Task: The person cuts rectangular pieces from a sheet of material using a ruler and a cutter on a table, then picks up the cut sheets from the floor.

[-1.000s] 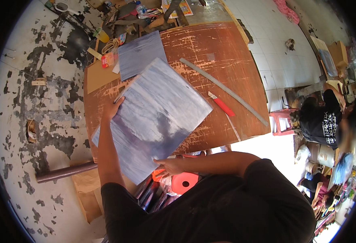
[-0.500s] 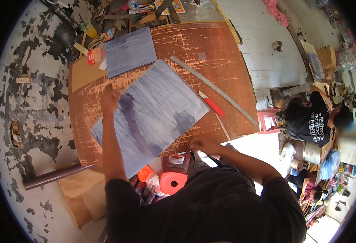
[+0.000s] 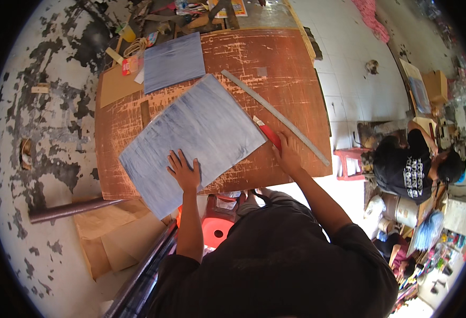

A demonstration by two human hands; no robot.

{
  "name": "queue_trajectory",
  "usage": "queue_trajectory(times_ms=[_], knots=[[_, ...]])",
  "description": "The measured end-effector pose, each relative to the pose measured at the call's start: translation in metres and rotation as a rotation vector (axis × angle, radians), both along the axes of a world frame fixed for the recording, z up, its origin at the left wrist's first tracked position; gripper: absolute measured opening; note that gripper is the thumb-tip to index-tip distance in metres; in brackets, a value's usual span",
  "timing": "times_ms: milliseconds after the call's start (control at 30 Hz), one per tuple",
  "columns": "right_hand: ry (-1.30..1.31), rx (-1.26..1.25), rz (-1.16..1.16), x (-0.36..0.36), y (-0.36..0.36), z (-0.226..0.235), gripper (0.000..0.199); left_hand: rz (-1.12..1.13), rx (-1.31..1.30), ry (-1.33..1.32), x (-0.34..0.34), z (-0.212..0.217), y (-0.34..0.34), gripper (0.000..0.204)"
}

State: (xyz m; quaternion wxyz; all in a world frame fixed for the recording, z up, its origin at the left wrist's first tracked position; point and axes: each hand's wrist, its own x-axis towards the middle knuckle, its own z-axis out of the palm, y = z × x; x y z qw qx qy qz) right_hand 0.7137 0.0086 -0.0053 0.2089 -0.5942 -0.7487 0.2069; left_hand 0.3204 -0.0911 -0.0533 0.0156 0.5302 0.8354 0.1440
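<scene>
A large blue-grey streaked sheet (image 3: 206,119) lies at a slant on the worn red-brown table, its near corner hanging past the edge. My left hand (image 3: 184,170) rests flat on the sheet with its fingers spread. To the right of the sheet, my right hand (image 3: 288,155) closes round the handle of a red utility knife (image 3: 266,131), whose tip points away toward the sheet's edge. A long grey metal ruler (image 3: 275,116) lies just beyond the knife. A short brown strip (image 3: 145,113) touches or nearly touches the sheet's left edge.
A second blue-grey sheet (image 3: 173,62) and a brown board (image 3: 117,87) lie at the table's far left. Clutter and a cup (image 3: 127,34) stand behind. A red stool (image 3: 215,231) is below the near edge. One person (image 3: 402,164) works at the right.
My left hand has come from the sheet's left edge onto its near part and flattened. My right hand has moved from the table's near edge out to the utility knife and gripped it.
</scene>
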Motion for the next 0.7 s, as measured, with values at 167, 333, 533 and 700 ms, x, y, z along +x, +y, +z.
queue_trajectory(times_ms=[167,333,533,700], knots=[[-0.023,0.136,0.134,0.011,0.029,-0.02,0.05,-0.021,0.045,-0.032,0.004,-0.002,0.002,0.078],[0.105,0.098,0.062,0.037,0.034,-0.017,0.047,0.108,0.002,0.024,0.023,-0.014,-0.018,0.075],[0.035,0.227,-0.223,0.102,0.028,-0.026,0.046,0.152,-0.048,0.035,0.03,-0.01,-0.026,0.076],[-0.099,0.242,-0.262,0.137,0.022,-0.047,0.043,0.158,-0.073,0.033,0.04,-0.007,-0.013,0.077]])
